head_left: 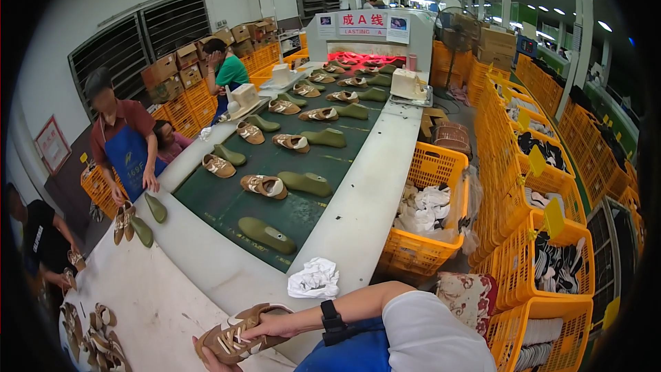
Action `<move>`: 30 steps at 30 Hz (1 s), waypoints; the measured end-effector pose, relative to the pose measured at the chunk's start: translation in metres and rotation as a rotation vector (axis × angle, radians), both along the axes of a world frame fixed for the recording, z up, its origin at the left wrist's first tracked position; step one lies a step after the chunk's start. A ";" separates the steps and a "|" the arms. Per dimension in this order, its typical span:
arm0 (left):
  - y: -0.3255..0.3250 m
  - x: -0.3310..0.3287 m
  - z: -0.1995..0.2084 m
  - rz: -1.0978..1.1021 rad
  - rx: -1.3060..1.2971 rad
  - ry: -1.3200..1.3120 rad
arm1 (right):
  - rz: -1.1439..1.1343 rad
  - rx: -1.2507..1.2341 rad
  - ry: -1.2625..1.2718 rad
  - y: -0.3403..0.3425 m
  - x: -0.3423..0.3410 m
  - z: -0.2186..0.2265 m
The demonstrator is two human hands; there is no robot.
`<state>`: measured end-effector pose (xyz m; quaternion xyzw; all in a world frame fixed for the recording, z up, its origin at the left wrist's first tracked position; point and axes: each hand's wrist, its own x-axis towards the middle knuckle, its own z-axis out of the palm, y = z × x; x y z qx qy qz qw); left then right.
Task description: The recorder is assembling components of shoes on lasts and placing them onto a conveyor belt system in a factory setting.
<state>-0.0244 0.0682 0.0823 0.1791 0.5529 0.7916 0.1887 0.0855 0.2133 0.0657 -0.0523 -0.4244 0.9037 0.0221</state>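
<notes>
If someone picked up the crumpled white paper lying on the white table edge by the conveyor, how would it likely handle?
The crumpled white paper looks thin and loosely wadded, so it is probably very light and would squash under the fingers. Lying free on the white table, it would likely slide or tumble at a push rather than roll far.

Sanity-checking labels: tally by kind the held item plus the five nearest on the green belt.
Green shoe forms: 3
Brown shoes on belt: 2
Held brown shoe: 1
Total: 6
</notes>
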 end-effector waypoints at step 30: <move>-0.028 0.010 -0.035 -0.180 -0.261 -0.035 | 0.115 -0.195 -0.277 -0.004 -0.007 -0.021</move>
